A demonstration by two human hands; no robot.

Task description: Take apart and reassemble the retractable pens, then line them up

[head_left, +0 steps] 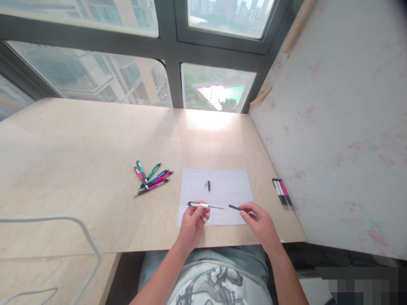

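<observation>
My left hand (194, 219) pinches a white pen barrel (197, 205) with a black clip end, held level over the paper. From its right end a thin ink refill (218, 207) sticks out. My right hand (258, 220) grips a slim black pen part (235, 207), possibly a front barrel or grip, between thumb and fingers. Its free end points at the refill's tip, with a small gap between them. On the white paper (190, 186) lie a short black tube (209, 186) and a tiny metallic piece (205, 184).
A loose pile of several coloured pens (154, 180) lies left of the paper. Several white and pink pens (281, 192) stand in a row beside the wall (333, 148) at right. A grey cable (73, 219) crosses the desk (79, 169) at left. Windows border the back.
</observation>
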